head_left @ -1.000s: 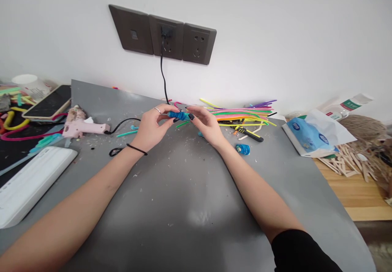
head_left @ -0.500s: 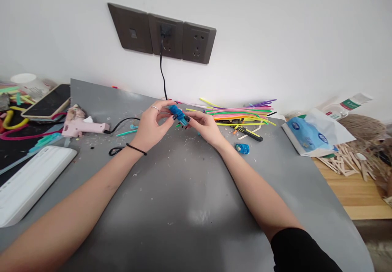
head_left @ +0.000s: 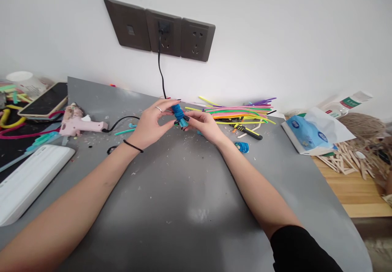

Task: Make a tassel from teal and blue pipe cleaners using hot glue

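Observation:
Between my two hands, above the grey table (head_left: 183,194), is a small blue bundle of wound pipe cleaner (head_left: 177,111) with lighter blue-green ends at its lower side. My left hand (head_left: 154,121), with a ring and a black band at the wrist, pinches it from the left. Closed on its lower right part is my right hand (head_left: 203,125), its fingers partly hidden behind the bundle. A second blue coiled piece (head_left: 241,147) lies on the table to the right of my right wrist.
Colourful pipe cleaners (head_left: 239,112) lie along the wall beside a yellow-black-handled tool (head_left: 251,132). At left are a pink glue gun (head_left: 81,125), a phone (head_left: 45,99) and a white power bank-like block (head_left: 35,184). A tissue pack (head_left: 312,133) and wooden sticks (head_left: 346,159) are at right.
The blue bundle has turned more upright between my fingers, showing more of its lighter ends. My left fingers have shifted around it. The view has moved slightly.

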Tool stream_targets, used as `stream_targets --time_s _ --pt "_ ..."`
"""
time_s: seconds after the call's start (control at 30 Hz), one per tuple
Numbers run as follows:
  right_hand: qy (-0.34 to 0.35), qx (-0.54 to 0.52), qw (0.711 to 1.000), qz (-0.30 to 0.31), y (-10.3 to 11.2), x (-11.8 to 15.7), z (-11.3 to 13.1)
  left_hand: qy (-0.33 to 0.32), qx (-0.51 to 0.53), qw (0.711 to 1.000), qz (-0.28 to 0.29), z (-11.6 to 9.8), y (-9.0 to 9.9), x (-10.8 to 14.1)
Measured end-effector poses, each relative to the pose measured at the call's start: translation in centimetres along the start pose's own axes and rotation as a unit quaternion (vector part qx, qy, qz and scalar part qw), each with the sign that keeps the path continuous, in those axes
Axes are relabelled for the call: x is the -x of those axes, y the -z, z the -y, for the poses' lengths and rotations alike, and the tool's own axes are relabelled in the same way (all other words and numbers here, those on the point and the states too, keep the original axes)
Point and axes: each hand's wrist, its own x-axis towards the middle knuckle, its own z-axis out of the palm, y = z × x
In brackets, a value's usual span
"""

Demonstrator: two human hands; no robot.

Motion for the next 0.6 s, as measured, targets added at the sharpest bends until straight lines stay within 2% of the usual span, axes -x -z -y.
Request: stream_targets --time_s 0.23,0.43,0.6 --pt "-0.002 -0.002 1.000 0.018 0.1 0.2 0.0 -0.028 -0.004 0.999 0.018 0.3 0.1 0.1" --pt "-0.020 -0.048 0.999 0.012 -0.2 0.2 0.2 -0.063 -0.046 0.996 0.035 0.9 0.2 0.2" --pt "-0.020 -0.049 0.998 0.017 -0.2 0.2 0.4 -0.053 -0.035 0.997 0.032 1.0 0.2 0.2"
